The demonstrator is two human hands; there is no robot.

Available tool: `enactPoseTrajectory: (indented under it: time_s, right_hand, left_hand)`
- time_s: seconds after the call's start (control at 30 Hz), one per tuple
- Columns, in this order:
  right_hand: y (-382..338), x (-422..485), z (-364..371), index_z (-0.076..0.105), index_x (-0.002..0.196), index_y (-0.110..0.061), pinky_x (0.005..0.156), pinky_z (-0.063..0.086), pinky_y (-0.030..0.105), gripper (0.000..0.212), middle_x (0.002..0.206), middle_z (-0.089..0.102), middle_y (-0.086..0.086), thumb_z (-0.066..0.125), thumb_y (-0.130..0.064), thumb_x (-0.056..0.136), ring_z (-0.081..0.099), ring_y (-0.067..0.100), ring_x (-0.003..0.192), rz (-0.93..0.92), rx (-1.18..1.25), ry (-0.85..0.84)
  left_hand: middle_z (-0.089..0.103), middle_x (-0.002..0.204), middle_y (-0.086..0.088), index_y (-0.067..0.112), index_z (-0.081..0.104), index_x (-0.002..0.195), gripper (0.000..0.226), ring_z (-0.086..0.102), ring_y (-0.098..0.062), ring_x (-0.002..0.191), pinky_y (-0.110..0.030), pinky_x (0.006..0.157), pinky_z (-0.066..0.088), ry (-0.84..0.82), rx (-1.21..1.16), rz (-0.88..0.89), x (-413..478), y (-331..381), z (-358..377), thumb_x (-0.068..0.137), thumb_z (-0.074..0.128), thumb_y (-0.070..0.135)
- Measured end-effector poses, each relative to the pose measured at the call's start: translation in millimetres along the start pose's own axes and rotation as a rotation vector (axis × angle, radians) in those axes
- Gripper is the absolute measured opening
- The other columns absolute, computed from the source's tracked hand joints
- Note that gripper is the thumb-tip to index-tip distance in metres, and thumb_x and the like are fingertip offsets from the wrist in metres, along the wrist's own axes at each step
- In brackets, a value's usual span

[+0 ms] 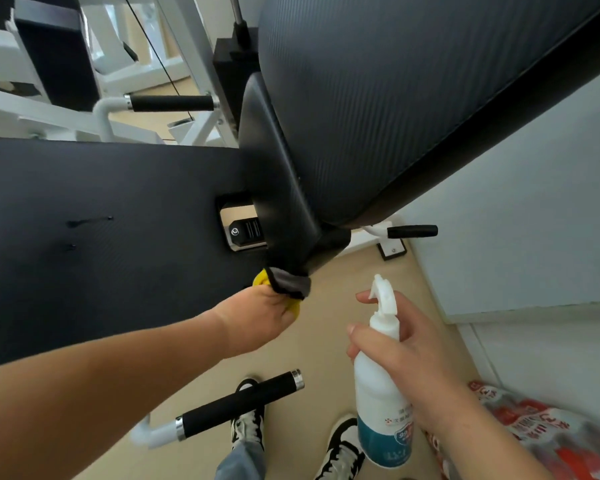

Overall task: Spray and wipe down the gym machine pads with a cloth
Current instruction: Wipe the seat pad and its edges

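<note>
1. Pressing on the shell tip under the back pad (378, 98): yellow-grey cloth (288, 286), bunched in my left hand (253, 322).
2. Spray bottle (381, 386): upright, gripped by my right hand (407, 344), near the cloth.
3. Seat pad (101, 244): I note wet spots.

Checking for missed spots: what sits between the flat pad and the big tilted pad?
Head view: a smooth black cover; the left hand holds the cloth at its lower tip.
</note>
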State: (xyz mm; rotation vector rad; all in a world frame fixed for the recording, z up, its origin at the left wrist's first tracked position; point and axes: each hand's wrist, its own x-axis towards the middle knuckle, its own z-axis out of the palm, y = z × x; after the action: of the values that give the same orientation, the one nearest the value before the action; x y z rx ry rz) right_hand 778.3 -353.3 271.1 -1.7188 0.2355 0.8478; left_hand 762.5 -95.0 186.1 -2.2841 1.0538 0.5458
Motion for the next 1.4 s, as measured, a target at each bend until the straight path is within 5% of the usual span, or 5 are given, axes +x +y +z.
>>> enactPoseTrajectory:
  time_s: [0.27,0.47,0.77,1.03,1.4]
  right_hand:
    - [-50.7,-17.9,21.6,0.065,0.116,-0.053,0.072,0.060,0.025,0.042,0.090,0.082,0.004,0.085,-0.049,0.079,0.078,0.014,0.084,0.060,-0.022,-0.143]
    - [-155.1,-33.6,43.8,0.060,0.124,-0.055,0.074,0.065,0.028,0.054,0.094,0.084,-0.006,0.093,-0.047,0.081,0.079,0.006,0.083,-0.045,-0.077,-0.222]
    - [-310.2,42.4,102.2,0.057,0.141,-0.048,0.086,0.069,0.046,0.083,0.094,0.085,0.006,0.087,-0.068,0.065,0.082,0.021,0.087,-0.152,-0.160,-0.312]
    - [-448.5,160.5,139.5,0.070,0.128,-0.034,0.092,0.062,0.052,0.036,0.087,0.080,0.014,0.084,-0.034,0.095,0.077,0.026,0.082,-0.238,-0.504,-0.592]
    - [-516.1,334.6,187.0,0.068,0.134,-0.042,0.098,0.064,0.055,0.055,0.092,0.079,0.011,0.088,-0.038,0.083,0.076,0.029,0.095,-0.050,-1.013,-1.025]
  left_hand:
    - [0.071,0.100,0.008,0.032,0.055,0.118,0.017,0.070,-0.015,0.089,-0.031,0.078,0.056,0.076,-1.335,-0.765,-33.3,9.4,-68.7,0.103,0.050,0.026]
    - [0.076,0.090,-0.003,0.022,0.072,0.099,0.022,0.072,-0.021,0.088,-0.039,0.080,0.061,0.351,-2.112,-1.430,-85.5,-50.5,-135.7,0.103,0.051,0.014]
    - [0.076,0.093,-0.004,0.022,0.074,0.097,0.023,0.072,-0.021,0.089,-0.035,0.072,0.056,0.602,-2.350,-1.666,-111.8,-176.5,-131.1,0.103,0.052,0.019]
    - [0.073,0.102,0.004,0.031,0.073,0.102,0.026,0.067,-0.012,0.096,-0.027,0.072,0.052,0.844,-2.406,-1.811,-114.3,-255.7,-94.1,0.104,0.050,0.018]
    - [0.075,0.099,0.004,0.031,0.074,0.099,0.025,0.070,-0.014,0.095,-0.033,0.080,0.058,0.872,-2.376,-1.993,-72.3,-304.4,-59.4,0.104,0.051,0.020]
